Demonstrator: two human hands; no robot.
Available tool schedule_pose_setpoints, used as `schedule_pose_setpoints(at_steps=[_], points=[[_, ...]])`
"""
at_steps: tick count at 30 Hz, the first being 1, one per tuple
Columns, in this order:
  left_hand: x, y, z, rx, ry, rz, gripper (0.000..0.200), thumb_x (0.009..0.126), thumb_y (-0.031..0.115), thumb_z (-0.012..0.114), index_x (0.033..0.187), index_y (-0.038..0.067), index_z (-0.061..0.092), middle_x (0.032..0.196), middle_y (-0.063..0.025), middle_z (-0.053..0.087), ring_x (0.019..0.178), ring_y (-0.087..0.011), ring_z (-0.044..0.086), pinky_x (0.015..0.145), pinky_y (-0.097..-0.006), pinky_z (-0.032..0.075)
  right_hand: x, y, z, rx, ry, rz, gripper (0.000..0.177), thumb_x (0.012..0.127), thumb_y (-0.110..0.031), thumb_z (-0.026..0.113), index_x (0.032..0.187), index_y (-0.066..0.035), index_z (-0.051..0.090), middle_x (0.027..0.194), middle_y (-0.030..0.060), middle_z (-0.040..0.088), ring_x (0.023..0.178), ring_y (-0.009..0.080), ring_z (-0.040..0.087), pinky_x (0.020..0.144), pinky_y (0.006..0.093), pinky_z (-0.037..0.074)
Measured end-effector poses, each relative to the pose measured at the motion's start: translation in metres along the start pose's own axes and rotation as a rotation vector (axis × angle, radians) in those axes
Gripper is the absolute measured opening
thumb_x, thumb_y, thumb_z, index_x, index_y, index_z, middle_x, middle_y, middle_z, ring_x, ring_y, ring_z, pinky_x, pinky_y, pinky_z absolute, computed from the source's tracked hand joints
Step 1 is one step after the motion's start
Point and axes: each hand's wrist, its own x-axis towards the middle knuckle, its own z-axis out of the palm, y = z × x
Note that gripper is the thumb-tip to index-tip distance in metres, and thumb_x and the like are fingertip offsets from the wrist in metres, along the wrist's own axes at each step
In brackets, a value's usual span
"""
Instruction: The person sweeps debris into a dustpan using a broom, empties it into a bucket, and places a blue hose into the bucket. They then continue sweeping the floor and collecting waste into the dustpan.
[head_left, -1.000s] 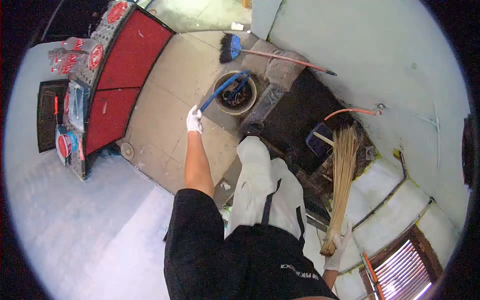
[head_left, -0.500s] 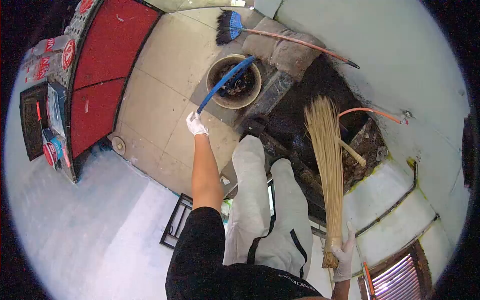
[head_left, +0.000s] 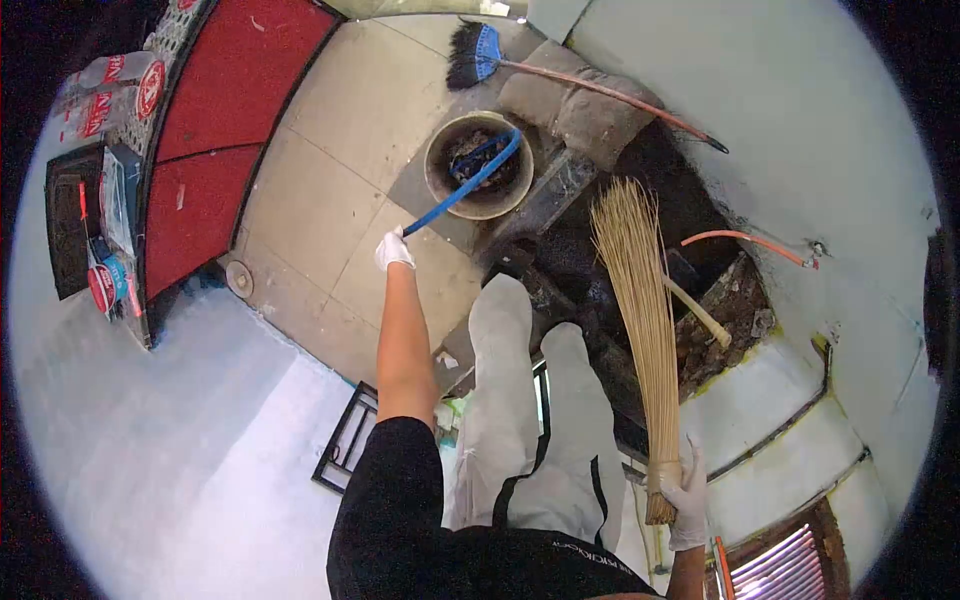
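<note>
My left hand [head_left: 394, 250], in a white glove, is closed around one end of a thin blue tube [head_left: 462, 193]. The tube reaches over a round bucket [head_left: 434, 190], bends near the far rim and runs back down inside. Dark debris [head_left: 492, 185] lies in the bucket. At the lower right my gloved right hand [head_left: 686, 500] grips the bound end of a stick broom [head_left: 645, 330]. Its long straw-coloured bristles point away from me, fanned out above a dark, dirty recess [head_left: 575, 255].
A blue-headed broom [head_left: 486, 52] leans across folded brown cloth sacks [head_left: 605, 120] at the back. An orange hose [head_left: 745, 237] comes off the right wall. A wooden handle [head_left: 700, 312] lies beside the stick broom. A red-fronted cabinet [head_left: 200, 160] borders the tiled floor on the left.
The stick broom's bristle tips have swung left. The blue tube, still in my left hand, now shows a sharper bend over the bucket. The whole view has shifted slightly.
</note>
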Motion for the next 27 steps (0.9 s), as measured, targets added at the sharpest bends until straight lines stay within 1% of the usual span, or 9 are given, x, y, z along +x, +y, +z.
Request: schedule_pose_setpoints(at_steps=[2, 5, 7, 11, 15, 18, 22, 24, 27], points=[[0.014, -0.004, 0.002, 0.057, -0.014, -0.044, 0.022, 0.077, 0.014, 0.076, 0.064, 0.004, 0.062, 0.064, -0.0070, 0.059, 0.050, -0.0153, 0.050, 0.046, -0.0330, 0.036, 0.001, 0.009, -0.006, 0.021, -0.013, 0.045, 0.106, 0.070, -0.030, 0.083, 0.152, -0.006, 0.019, 0.112, 0.0206, 0.061, 0.092, 0.0286, 0.068, 0.077, 0.0400, 0.060], [0.061, -0.026, 0.025, -0.138, -0.092, -0.022, 0.021, 0.079, 0.015, 0.074, 0.069, 0.005, 0.059, 0.063, -0.0059, 0.057, 0.049, -0.0171, 0.051, 0.045, -0.0339, 0.038, 0.014, 0.021, -0.009, 0.031, 0.010, 0.013, 0.103, 0.071, -0.026, 0.081, 0.152, -0.007, 0.020, 0.113, 0.0204, 0.061, 0.092, 0.0284, 0.068, 0.078, 0.0405, 0.060], [0.071, -0.029, 0.035, -0.222, -0.403, -0.330, 0.017, 0.082, 0.017, 0.070, 0.080, 0.007, 0.057, 0.067, -0.0056, 0.057, 0.051, -0.0213, 0.054, 0.046, -0.0377, 0.042, 0.015, 0.018, -0.005, -0.002, 0.088, 0.001, 0.103, 0.070, -0.024, 0.081, 0.152, -0.008, 0.020, 0.112, 0.0203, 0.061, 0.089, 0.0285, 0.068, 0.076, 0.0406, 0.060], [0.076, -0.046, 0.068, -0.184, -0.334, -0.349, 0.016, 0.086, 0.018, 0.066, 0.086, 0.010, 0.052, 0.068, -0.0046, 0.054, 0.053, -0.0244, 0.054, 0.048, -0.0417, 0.043, 0.022, 0.022, -0.009, -0.013, 0.106, 0.082, 0.103, 0.071, -0.021, 0.080, 0.153, -0.009, 0.019, 0.111, 0.0212, 0.062, 0.087, 0.0289, 0.069, 0.073, 0.0404, 0.061], [0.089, -0.077, 0.066, -0.429, -0.292, -0.386, 0.011, 0.088, 0.009, 0.059, 0.087, 0.009, 0.048, 0.066, -0.0037, 0.047, 0.051, -0.0239, 0.050, 0.046, -0.0360, 0.040, 0.028, 0.024, -0.003, 0.013, 0.112, 0.181, 0.102, 0.073, -0.019, 0.079, 0.153, -0.010, 0.018, 0.111, 0.0230, 0.062, 0.084, 0.0294, 0.069, 0.071, 0.0406, 0.061], [0.038, -0.062, 0.079, -0.129, -0.013, -0.052, 0.010, 0.082, 0.009, 0.067, 0.085, 0.001, 0.062, 0.075, -0.0113, 0.062, 0.057, -0.0242, 0.058, 0.051, -0.0315, 0.046, 0.032, 0.030, 0.001, 0.039, 0.116, 0.181, 0.101, 0.074, -0.019, 0.079, 0.153, -0.009, 0.017, 0.111, 0.0236, 0.062, 0.082, 0.0297, 0.069, 0.070, 0.0407, 0.061], [-0.016, -0.056, 0.076, 0.192, -0.120, 0.196, 0.015, 0.075, 0.014, 0.072, 0.077, 0.000, 0.067, 0.073, -0.0124, 0.065, 0.062, -0.0223, 0.061, 0.053, -0.0346, 0.048, 0.034, 0.046, -0.014, 0.008, 0.028, 0.180, 0.103, 0.074, -0.020, 0.081, 0.153, -0.008, 0.015, 0.113, 0.0241, 0.061, 0.084, 0.0305, 0.070, 0.071, 0.0414, 0.061], [-0.021, -0.071, 0.079, 0.632, -0.066, 0.486, 0.017, 0.069, 0.016, 0.074, 0.069, 0.002, 0.064, 0.064, -0.0119, 0.062, 0.058, -0.0196, 0.058, 0.055, -0.0381, 0.047, 0.033, 0.041, -0.009, 0.013, 0.023, 0.203, 0.104, 0.074, -0.019, 0.081, 0.153, -0.008, 0.014, 0.116, 0.0245, 0.060, 0.087, 0.0306, 0.069, 0.072, 0.0415, 0.061], [-0.080, -0.057, 0.096, 0.584, -0.026, 0.455, 0.019, 0.065, 0.017, 0.073, 0.065, 0.002, 0.061, 0.062, -0.0130, 0.061, 0.057, -0.0207, 0.056, 0.058, -0.0403, 0.046, 0.036, 0.051, -0.010, 0.029, 0.024, 0.204, 0.106, 0.074, -0.017, 0.082, 0.153, -0.008, 0.013, 0.120, 0.0255, 0.058, 0.093, 0.0309, 0.068, 0.073, 0.0414, 0.060]])
